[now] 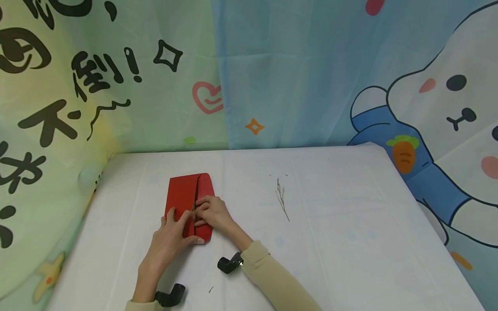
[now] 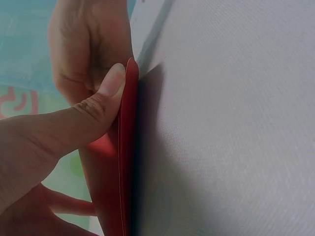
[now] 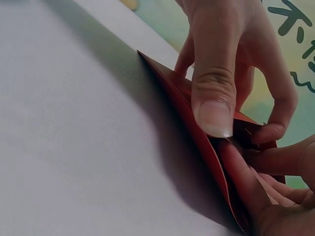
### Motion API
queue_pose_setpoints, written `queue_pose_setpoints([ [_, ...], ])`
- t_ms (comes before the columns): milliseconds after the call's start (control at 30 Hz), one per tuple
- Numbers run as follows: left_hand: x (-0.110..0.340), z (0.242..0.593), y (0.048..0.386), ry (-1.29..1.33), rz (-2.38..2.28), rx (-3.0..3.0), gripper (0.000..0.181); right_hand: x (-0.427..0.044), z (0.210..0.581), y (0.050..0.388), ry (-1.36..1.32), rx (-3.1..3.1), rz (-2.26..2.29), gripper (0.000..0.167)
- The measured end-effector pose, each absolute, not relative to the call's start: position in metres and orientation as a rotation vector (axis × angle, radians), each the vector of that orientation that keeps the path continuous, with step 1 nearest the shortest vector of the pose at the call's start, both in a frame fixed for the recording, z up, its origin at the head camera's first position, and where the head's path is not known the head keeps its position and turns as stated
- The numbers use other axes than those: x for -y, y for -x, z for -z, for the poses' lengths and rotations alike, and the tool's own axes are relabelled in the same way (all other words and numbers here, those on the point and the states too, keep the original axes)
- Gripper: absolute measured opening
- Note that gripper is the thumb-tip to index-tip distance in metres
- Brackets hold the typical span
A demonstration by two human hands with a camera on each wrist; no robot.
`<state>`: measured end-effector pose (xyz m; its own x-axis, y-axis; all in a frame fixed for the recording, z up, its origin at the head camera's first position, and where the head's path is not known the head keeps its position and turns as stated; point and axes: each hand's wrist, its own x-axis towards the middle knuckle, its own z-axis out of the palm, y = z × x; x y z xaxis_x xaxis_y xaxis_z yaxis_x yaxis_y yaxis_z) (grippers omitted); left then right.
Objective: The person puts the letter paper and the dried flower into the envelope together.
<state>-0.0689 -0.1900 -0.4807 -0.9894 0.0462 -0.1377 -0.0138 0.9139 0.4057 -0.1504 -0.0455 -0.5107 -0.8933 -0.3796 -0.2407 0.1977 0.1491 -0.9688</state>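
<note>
A red paper envelope (image 1: 180, 190) lies on the white table, its flap (image 1: 206, 186) on the right side. The left hand (image 1: 167, 242) spreads over it, thumb on the lower edge and index finger at the opening. In the left wrist view the left thumb (image 2: 88, 115) presses on the envelope's edge (image 2: 129, 98). The fingers of the right hand (image 1: 214, 214) reach into the opening; a thin dark stem shows there. In the right wrist view the right hand (image 3: 285, 206) has fingers inside the envelope (image 3: 197, 128), below the left hand (image 3: 221, 54); whether they pinch anything is hidden.
A dry sprig (image 1: 281, 198) lies on the white table (image 1: 350, 242), right of the hands. A small stem bit (image 1: 211, 289) is near the front edge. Black wrist devices (image 1: 171, 296) sit at both wrists. A printed cloth (image 1: 272, 86) hangs behind.
</note>
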Motion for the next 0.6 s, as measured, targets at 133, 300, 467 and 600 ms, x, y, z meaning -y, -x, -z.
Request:
queue_pose_setpoints([
  [133, 0.1901, 0.4806, 0.069, -0.029, -0.62, -2.933, 0.075, 0.0485, 0.511, 0.1494, 0.18, -2.081, 1.777, 0.026],
  [300, 0.1902, 0.481, 0.0697, -0.03, -0.615, -2.934, 0.075, 0.0523, 0.5115, 0.149, 0.161, -2.128, 1.777, 0.029],
  [467, 0.1905, 0.4816, 0.0699, -0.036, -0.615, -2.937, 0.074, 0.0536, 0.511, 0.1479, 0.146, -2.147, 1.752, 0.029],
  [600, 0.1911, 0.4807, 0.0691, -0.033, -0.628, -2.932, 0.073, 0.0532, 0.5107, 0.1471, 0.146, -2.122, 1.759, 0.029],
])
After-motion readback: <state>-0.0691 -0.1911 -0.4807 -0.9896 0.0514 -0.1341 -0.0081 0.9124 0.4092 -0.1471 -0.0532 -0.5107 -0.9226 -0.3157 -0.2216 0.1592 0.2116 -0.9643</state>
